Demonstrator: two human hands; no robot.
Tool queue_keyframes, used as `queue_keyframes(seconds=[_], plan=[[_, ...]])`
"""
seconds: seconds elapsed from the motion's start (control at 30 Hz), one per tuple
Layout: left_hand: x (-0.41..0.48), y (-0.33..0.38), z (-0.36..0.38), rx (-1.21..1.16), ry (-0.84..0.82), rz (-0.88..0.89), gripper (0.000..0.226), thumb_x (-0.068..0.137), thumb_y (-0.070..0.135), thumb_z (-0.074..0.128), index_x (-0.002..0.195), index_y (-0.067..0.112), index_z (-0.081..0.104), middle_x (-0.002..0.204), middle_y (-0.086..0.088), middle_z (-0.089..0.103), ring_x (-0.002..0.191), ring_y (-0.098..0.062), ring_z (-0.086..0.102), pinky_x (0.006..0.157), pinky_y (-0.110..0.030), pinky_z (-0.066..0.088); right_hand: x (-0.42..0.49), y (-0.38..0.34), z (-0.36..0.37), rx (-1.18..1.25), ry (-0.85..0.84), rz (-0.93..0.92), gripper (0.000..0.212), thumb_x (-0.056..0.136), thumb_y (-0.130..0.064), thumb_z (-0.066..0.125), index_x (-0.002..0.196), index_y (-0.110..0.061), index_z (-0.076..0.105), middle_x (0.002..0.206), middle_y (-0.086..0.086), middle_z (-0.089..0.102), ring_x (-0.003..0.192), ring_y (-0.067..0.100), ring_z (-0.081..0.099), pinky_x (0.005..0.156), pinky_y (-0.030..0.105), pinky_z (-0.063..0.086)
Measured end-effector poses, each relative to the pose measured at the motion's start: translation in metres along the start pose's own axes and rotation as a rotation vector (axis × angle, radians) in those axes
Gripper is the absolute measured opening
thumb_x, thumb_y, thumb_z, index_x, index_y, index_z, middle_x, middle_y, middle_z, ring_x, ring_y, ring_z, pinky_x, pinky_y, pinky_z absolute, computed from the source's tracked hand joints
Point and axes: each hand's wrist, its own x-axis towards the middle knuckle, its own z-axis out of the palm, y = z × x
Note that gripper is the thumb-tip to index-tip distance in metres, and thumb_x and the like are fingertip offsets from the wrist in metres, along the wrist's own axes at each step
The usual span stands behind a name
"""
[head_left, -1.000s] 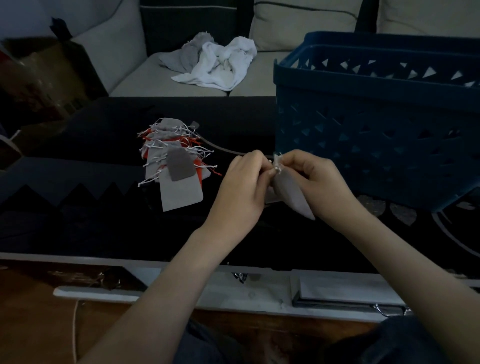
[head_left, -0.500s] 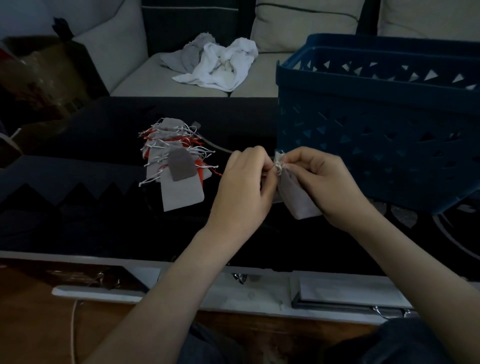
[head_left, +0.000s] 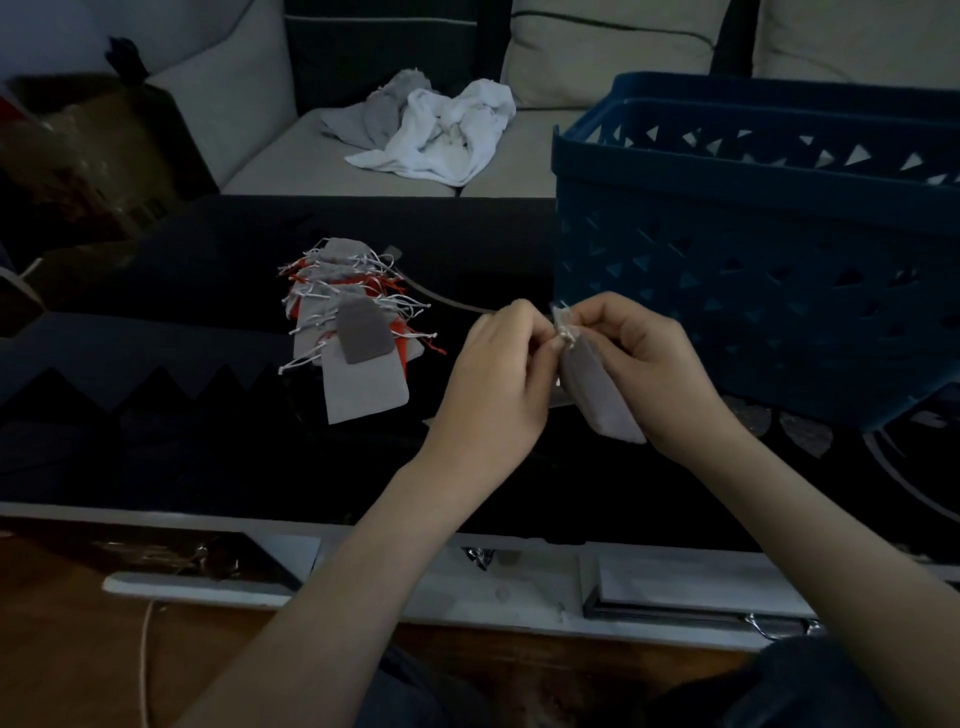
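Obs.: the small grey fabric drawstring pouch is held off the dark glossy desk, just in front of the near-left corner of the blue plastic lattice basket.

Left hand: fingers curled, tips pinching at the pouch mouth.
Right hand: fingers curled round the pouch's upper edge, thumb and forefinger pinching the gathered top, where the white drawstring bunches.

Change over the last second: small.
- Both hands have kept their place beside the basket corner and neither pinch has let go.
- The pouch body, which hung narrow and pointed a second ago, now shows a broader, blunter lower end, so it has turned a little in the right hand.
- The mouth stays puckered shut.

Reading: the string is probably being drawn tight or knotted, and that step looks unfinished, since both hands are still busy at the mouth. The pouch has not joined the pile of grey and orange pouches lying well left of the basket, nor gone into the basket. I cannot tell whether a knot is formed; the fingertips hide it.
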Motion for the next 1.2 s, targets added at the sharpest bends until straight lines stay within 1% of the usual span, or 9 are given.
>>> queue_keyframes(seconds=[0.13, 0.3, 0.5, 0.73, 0.83, 0.97, 1.07, 1.13, 1.2], plan=[[0.001, 0.002, -0.001, -0.035, 0.016, -0.031, 0.011, 0.092, 0.011, 0.057, 0.083, 0.009, 0.052, 0.078, 0.003, 0.053, 0.073, -0.006, 0.045, 0.064, -0.011, 0.035, 0.000, -0.002, -0.003, 0.032, -0.004, 0.000, 0.016, 0.093, -0.006, 0.053, 0.086, -0.013, 0.065, 0.080, 0.000, 0.067, 0.073, 0.005, 0.062, 0.068, 0.018, 0.049], [0.002, -0.001, -0.001, 0.090, 0.053, 0.026, 0.013, 0.090, 0.012, 0.059, 0.080, 0.011, 0.051, 0.076, 0.006, 0.048, 0.073, -0.005, 0.038, 0.068, -0.007, 0.034, 0.004, -0.005, -0.009, 0.076, -0.067, 0.149, 0.019, 0.092, -0.014, 0.055, 0.080, -0.017, 0.069, 0.077, 0.001, 0.069, 0.072, 0.008, 0.061, 0.067, 0.019, 0.048], [0.000, -0.003, 0.002, 0.150, -0.063, 0.025, 0.013, 0.090, 0.013, 0.059, 0.082, 0.015, 0.049, 0.079, 0.008, 0.045, 0.078, -0.004, 0.036, 0.068, -0.009, 0.034, 0.010, -0.007, -0.020, -0.046, -0.236, 0.237, 0.006, 0.085, -0.014, 0.065, 0.082, -0.010, 0.069, 0.078, 0.012, 0.067, 0.068, 0.013, 0.058, 0.061, 0.020, 0.048], [0.003, -0.003, -0.005, -0.070, -0.222, -0.136, 0.007, 0.093, 0.015, 0.059, 0.087, 0.019, 0.057, 0.076, 0.009, 0.057, 0.068, 0.003, 0.052, 0.062, -0.006, 0.038, 0.008, -0.004, -0.026, -0.133, -0.286, 0.206, 0.007, 0.088, -0.011, 0.063, 0.085, -0.011, 0.069, 0.084, 0.018, 0.069, 0.072, 0.015, 0.058, 0.069, 0.026, 0.049], [0.005, -0.003, -0.006, -0.216, -0.271, -0.255, 0.009, 0.092, 0.015, 0.060, 0.084, 0.020, 0.062, 0.078, 0.009, 0.064, 0.070, 0.007, 0.058, 0.067, -0.007, 0.043, 0.008, -0.003, -0.028, -0.156, -0.310, 0.193, 0.007, 0.089, -0.011, 0.062, 0.088, -0.010, 0.069, 0.088, 0.017, 0.070, 0.074, 0.014, 0.059, 0.073, 0.027, 0.049], [0.007, -0.008, -0.003, -0.395, -0.275, -0.393, 0.016, 0.090, 0.014, 0.062, 0.077, 0.022, 0.065, 0.073, 0.006, 0.067, 0.074, -0.005, 0.065, 0.082, -0.028, 0.053, 0.008, -0.002, -0.026, -0.195, -0.283, 0.157, 0.003, 0.086, -0.014, 0.065, 0.086, -0.012, 0.068, 0.086, 0.009, 0.071, 0.076, 0.014, 0.063, 0.079, 0.027, 0.049], [0.007, -0.008, -0.004, -0.386, -0.295, -0.412, 0.011, 0.091, 0.017, 0.061, 0.081, 0.019, 0.066, 0.078, 0.001, 0.069, 0.078, -0.010, 0.066, 0.082, -0.030, 0.052, 0.008, -0.001, -0.024, -0.208, -0.259, 0.161, 0.003, 0.084, -0.020, 0.068, 0.082, -0.017, 0.069, 0.084, 0.006, 0.072, 0.083, 0.021, 0.066, 0.084, 0.032, 0.050], [0.008, -0.008, -0.004, -0.340, -0.277, -0.396, 0.008, 0.090, 0.017, 0.061, 0.083, 0.017, 0.065, 0.081, -0.007, 0.069, 0.079, -0.018, 0.065, 0.079, -0.032, 0.051, 0.008, -0.001, -0.023, -0.206, -0.244, 0.154, 0.006, 0.085, -0.020, 0.067, 0.079, -0.021, 0.068, 0.082, 0.004, 0.072, 0.078, 0.015, 0.065, 0.084, 0.033, 0.050], [0.008, -0.006, -0.004, -0.305, -0.268, -0.371, 0.007, 0.090, 0.017, 0.060, 0.084, 0.014, 0.063, 0.079, -0.007, 0.065, 0.073, -0.015, 0.057, 0.070, -0.027, 0.046, 0.008, -0.001, -0.022, -0.221, -0.229, 0.141, 0.009, 0.086, -0.020, 0.066, 0.077, -0.023, 0.067, 0.079, 0.002, 0.071, 0.075, 0.009, 0.062, 0.083, 0.033, 0.049]])
